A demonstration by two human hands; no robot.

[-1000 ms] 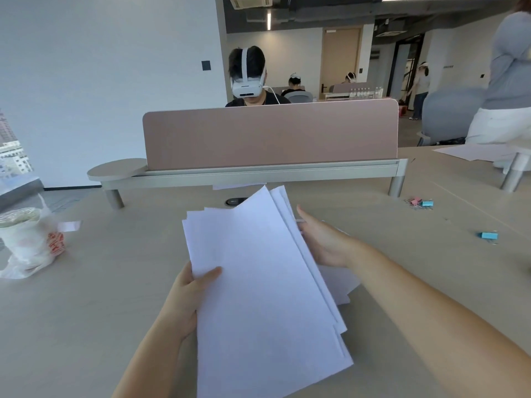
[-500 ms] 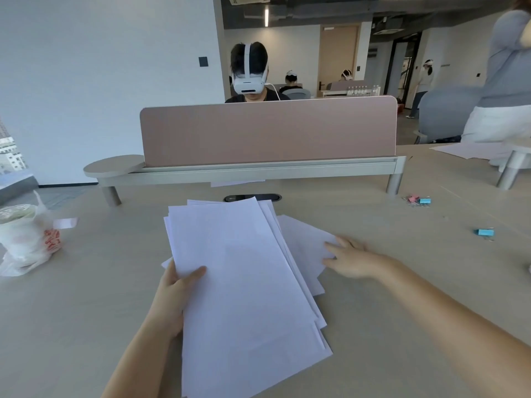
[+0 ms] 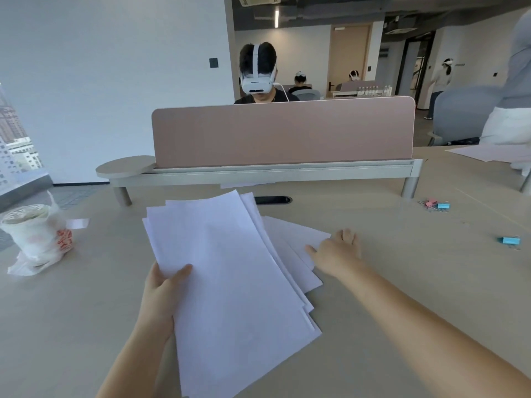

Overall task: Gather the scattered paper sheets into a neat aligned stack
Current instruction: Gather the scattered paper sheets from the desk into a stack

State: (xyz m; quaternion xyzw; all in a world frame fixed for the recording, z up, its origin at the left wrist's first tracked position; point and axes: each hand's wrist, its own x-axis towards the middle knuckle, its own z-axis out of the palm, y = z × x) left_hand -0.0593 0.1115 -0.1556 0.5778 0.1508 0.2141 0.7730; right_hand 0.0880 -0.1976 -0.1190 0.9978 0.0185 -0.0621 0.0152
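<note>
I see bare surface (image 3: 402,282) open right of the sheets; left, a bagged cup (image 3: 37,237) crowds; ahead, the divider (image 3: 283,133) blocks.

A pink divider panel (image 3: 283,133) stands across the far side of the bench (image 3: 416,282). At left sits a lidded cup in a white plastic bag (image 3: 37,239). At right lie what appear to be 3 binder clips: a pink-and-blue pair (image 3: 435,205) and 1 blue clip (image 3: 510,240) well apart.
</note>
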